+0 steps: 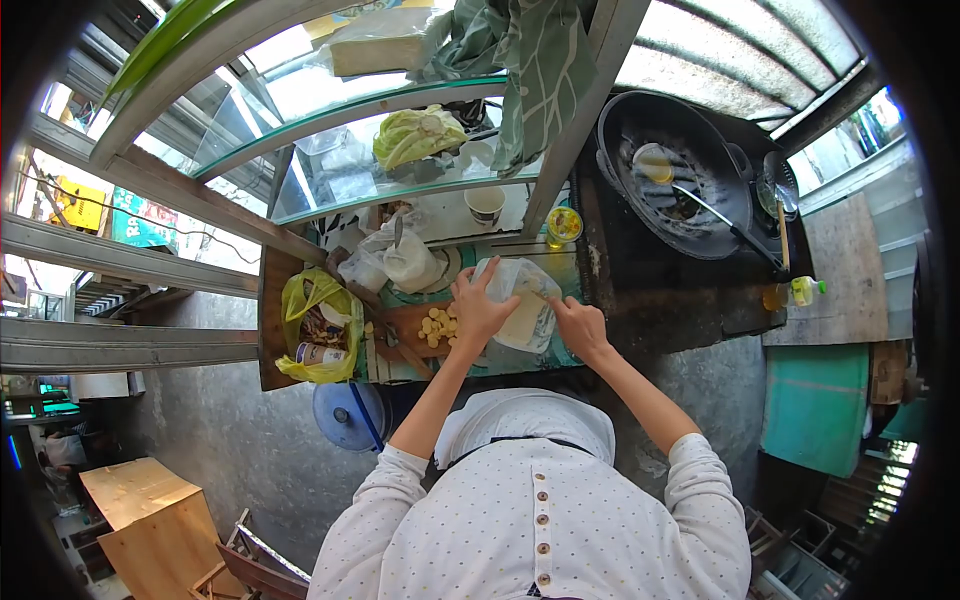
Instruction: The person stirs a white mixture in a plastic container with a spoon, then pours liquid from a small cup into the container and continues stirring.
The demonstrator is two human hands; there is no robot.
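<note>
A clear plastic bag or container [522, 322] with pale contents lies on the counter between my hands. My left hand [484, 305] rests on its left side, fingers spread. At its right edge, my right hand [580, 326] has its fingers closed on the rim. Left of the bag, several yellowish round slices [438, 327] lie on a wooden board [408, 318], partly behind my left hand. What looks like a knife handle [414, 360] lies at the board's lower edge. Behind the board stands an open bag of white powder [411, 266].
A large black wok [676, 175] with a ladle [722, 220] sits on the stove at the right. A yellow bag [320, 325] is at the counter's left end. Behind are a paper cup [485, 205], a jar [563, 227] and a glass shelf with cabbage [418, 137].
</note>
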